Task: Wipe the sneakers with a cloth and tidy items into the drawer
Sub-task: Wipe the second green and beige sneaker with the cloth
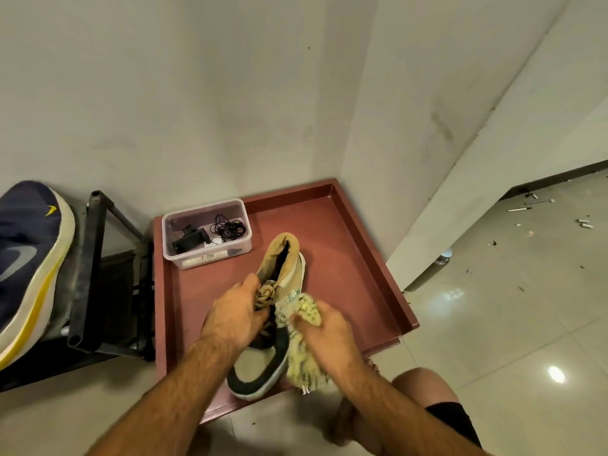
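A tan and black high-top sneaker (pixel 286 268) lies in the open maroon drawer (pixel 362 258), toe toward me. My left hand (pixel 235 314) grips it around the laces at mid-shoe. My right hand (pixel 324 334) holds a bunched yellow-green patterned cloth (pixel 304 363) against the shoe's right side. A second sneaker (pixel 29 258), navy with a white and yellow sole, sits on a dark metal rack at the far left.
A clear plastic box (pixel 207 233) with a black cable and small black gadgets stands in the drawer's back left corner. The black rack frame (pixel 88 268) borders the drawer's left. Walls close in behind. Litter lies on the glossy tile floor (pixel 526 291) at right. My knee (pixel 424 386) is beside the drawer front.
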